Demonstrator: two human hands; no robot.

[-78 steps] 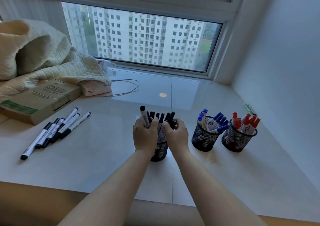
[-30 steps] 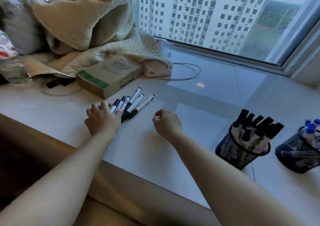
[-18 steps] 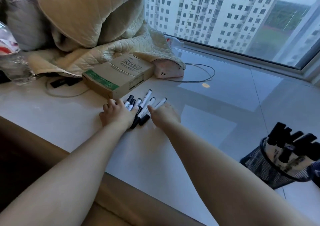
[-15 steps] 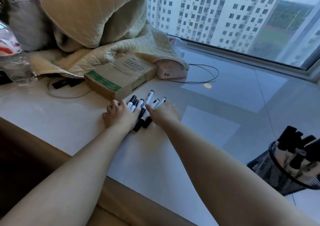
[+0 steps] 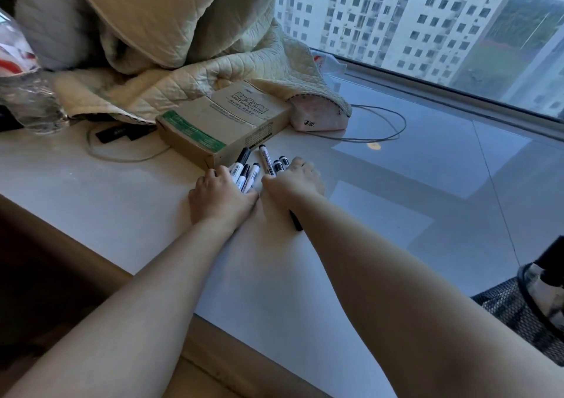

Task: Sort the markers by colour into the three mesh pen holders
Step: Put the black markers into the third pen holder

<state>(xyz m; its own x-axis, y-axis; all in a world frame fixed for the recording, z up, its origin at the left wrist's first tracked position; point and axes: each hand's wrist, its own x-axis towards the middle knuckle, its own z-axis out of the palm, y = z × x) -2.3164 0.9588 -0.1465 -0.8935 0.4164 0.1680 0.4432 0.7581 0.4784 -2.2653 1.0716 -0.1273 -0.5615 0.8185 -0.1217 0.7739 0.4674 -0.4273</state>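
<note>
Head view: two bare forearms reach from the near edge of the white sill [image 5: 128, 214] toward its far left part.
Mesh pen holder [image 5: 518, 309]: at the sill's right edge, cut off by the frame; only part of its rim and mesh wall shows, with a black-capped marker inside it that is blurred and cropped.
Left hand [image 5: 221, 197]: palm down on the sill, fingers curled over the near ends of the left markers; whether it grips them or only rests on them cannot be told.
Right hand [image 5: 294, 181]: just beside the left hand, thumbs almost touching, fingers curled over the right markers; the grip itself is hidden under the hand.
Black markers [image 5: 253, 171]: a loose bunch lying flat between and under the two hands, capped tips pointing away toward the box; their near halves are covered, so the count is uncertain.
Marker end [image 5: 295, 221]: one dark tip shows from under the right wrist.
Cardboard box [image 5: 225, 123]: lying flat just beyond the markers, print too small to read.
Cable [image 5: 366, 136]: loops on the sill right of the box.
Quilted blanket [image 5: 183, 31]: heaped behind the box, covering a small pale packet [image 5: 317, 117] in part.
Plastic bottle [image 5: 27, 83]: far left corner, cropped.
Window [image 5: 427, 16]: along the sill's far edge.
</note>
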